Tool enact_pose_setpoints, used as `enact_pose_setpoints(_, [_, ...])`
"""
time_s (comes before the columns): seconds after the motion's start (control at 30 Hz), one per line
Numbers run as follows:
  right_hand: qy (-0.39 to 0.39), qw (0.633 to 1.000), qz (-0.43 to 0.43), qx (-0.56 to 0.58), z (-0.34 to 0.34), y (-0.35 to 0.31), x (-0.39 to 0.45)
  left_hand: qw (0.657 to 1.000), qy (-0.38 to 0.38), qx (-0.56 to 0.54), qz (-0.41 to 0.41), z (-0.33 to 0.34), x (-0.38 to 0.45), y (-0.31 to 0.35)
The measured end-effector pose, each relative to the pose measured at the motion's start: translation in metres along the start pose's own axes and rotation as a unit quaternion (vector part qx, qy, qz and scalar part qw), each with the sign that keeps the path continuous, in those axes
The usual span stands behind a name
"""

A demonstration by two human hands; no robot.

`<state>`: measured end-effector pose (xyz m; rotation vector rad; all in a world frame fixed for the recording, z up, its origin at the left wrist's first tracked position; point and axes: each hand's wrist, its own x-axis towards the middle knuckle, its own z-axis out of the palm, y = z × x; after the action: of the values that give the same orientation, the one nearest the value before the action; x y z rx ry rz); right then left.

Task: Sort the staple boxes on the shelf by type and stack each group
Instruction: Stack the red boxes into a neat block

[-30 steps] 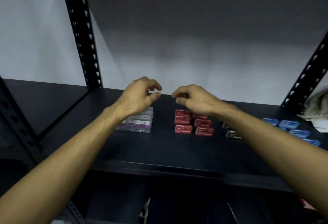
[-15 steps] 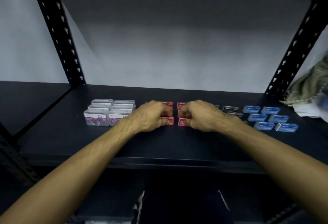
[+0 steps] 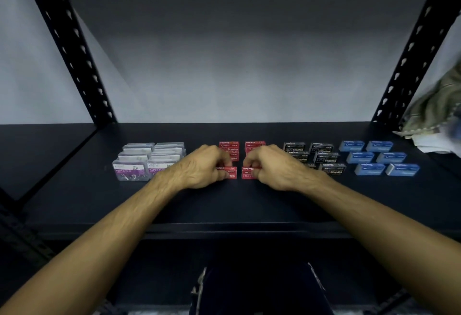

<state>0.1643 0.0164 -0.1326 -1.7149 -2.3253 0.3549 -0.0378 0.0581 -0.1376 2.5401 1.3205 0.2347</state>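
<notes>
Several red staple boxes (image 3: 229, 145) lie in two columns at the middle of the dark shelf (image 3: 224, 205). My left hand (image 3: 202, 167) curls its fingers round the front red box (image 3: 230, 173) of the left column. My right hand (image 3: 274, 167) grips the front red box (image 3: 247, 173) of the right column. Both boxes rest on the shelf. Right of them lie several black staple boxes (image 3: 326, 157), and further right several blue staple boxes (image 3: 379, 158). My hands hide the middle red boxes.
Several clear paper clip boxes (image 3: 136, 165) with purple labels stand at the left. Black perforated uprights (image 3: 74, 52) frame the shelf on both sides. A crumpled cloth (image 3: 434, 112) lies at the far right. A dark box (image 3: 259, 287) sits below the shelf's front edge.
Both hands came down from above the shelf onto the front red boxes and now hold them. The view has swung so that the whole row of boxes shows.
</notes>
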Motion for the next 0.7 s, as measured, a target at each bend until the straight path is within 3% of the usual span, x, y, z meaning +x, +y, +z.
enact_pose_setpoints(0.7, [0.010, 0.999, -0.008, 0.031, -0.0019, -0.0081, 0.0027, 1.000, -0.001, 0.001, 0.003, -0.0093, -0.0043, -0.0008])
